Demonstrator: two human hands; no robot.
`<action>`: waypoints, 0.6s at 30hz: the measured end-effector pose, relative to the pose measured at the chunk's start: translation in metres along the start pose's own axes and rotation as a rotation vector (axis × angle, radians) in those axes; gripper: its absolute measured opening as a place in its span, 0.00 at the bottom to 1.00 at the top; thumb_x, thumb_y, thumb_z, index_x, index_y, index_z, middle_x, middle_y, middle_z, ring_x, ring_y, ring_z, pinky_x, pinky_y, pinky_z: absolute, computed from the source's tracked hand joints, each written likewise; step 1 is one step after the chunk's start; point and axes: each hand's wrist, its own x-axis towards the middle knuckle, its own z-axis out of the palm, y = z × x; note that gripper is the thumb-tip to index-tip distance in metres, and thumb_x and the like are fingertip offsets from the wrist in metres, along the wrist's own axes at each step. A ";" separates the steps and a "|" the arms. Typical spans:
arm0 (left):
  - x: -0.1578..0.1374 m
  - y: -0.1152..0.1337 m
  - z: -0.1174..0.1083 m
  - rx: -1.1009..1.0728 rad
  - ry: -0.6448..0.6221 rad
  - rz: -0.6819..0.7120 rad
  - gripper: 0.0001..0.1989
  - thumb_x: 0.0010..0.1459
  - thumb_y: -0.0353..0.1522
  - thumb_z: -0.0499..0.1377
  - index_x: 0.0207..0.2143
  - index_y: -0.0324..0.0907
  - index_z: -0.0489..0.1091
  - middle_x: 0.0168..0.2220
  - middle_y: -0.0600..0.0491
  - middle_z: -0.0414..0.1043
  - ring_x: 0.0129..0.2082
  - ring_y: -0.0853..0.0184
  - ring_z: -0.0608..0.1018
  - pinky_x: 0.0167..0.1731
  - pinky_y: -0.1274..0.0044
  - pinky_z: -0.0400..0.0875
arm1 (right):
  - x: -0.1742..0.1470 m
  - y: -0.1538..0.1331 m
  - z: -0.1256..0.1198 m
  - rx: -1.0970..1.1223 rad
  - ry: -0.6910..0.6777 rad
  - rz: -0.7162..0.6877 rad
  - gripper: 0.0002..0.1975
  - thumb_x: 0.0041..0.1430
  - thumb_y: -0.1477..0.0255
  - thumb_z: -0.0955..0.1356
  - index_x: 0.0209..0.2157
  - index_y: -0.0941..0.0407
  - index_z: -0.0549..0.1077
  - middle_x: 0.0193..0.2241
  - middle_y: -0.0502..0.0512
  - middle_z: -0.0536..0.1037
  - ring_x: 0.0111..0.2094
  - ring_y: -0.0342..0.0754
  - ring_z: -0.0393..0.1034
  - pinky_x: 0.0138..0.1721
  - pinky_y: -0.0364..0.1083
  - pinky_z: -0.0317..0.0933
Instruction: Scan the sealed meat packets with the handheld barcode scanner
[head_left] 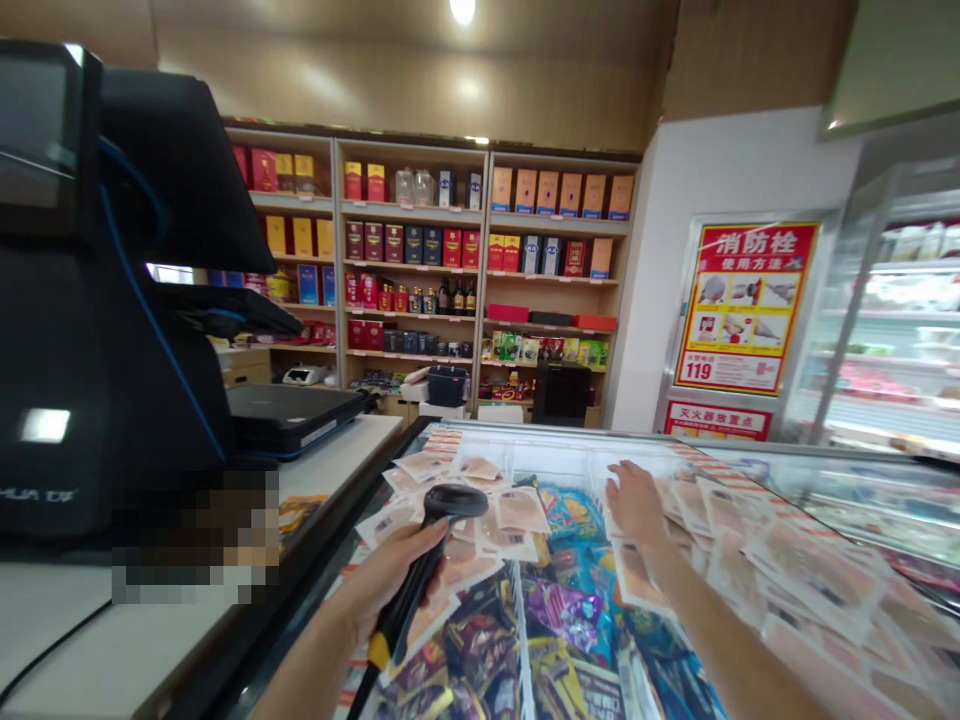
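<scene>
Chest case (559, 462) across the foreground, flat clear packets (814, 570) heaped in it toward 3 o'clock, smaller batch (517, 515) at 12. Right hand (634, 505) nearer the big heap, out at 1 o'clock: open, fingers slightly bent, nothing seen in it; contact unclear. Left hand (390, 572) wrapped round scanner (414, 590), long axis 7 to 1 o'clock, head over the smaller batch. Right hand lies at scanner head's 3 o'clock.

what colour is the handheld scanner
The scanner is black with yellow at its lower end; head view.
</scene>
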 end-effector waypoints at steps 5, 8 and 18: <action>-0.002 0.000 -0.003 -0.006 -0.012 -0.009 0.18 0.42 0.46 0.55 0.23 0.40 0.58 0.16 0.59 0.61 0.13 0.76 0.64 0.14 0.82 0.55 | -0.018 -0.091 -0.002 0.235 -0.397 0.091 0.26 0.49 0.57 0.56 0.41 0.62 0.65 0.35 0.66 0.72 0.40 0.54 0.65 0.38 0.49 0.56; -0.005 0.001 -0.001 0.011 -0.005 0.032 0.17 0.43 0.45 0.53 0.23 0.39 0.58 0.17 0.58 0.61 0.14 0.76 0.64 0.15 0.82 0.55 | -0.024 -0.118 0.007 0.244 -0.447 0.166 0.30 0.40 0.54 0.62 0.40 0.63 0.65 0.37 0.68 0.71 0.42 0.59 0.63 0.36 0.52 0.57; -0.017 0.008 0.003 -0.009 -0.033 0.055 0.18 0.44 0.44 0.54 0.28 0.38 0.60 0.18 0.56 0.63 0.15 0.75 0.64 0.16 0.82 0.55 | -0.013 -0.121 0.004 0.247 -0.577 0.253 0.21 0.33 0.65 0.68 0.32 0.61 0.70 0.37 0.65 0.72 0.40 0.57 0.65 0.34 0.49 0.59</action>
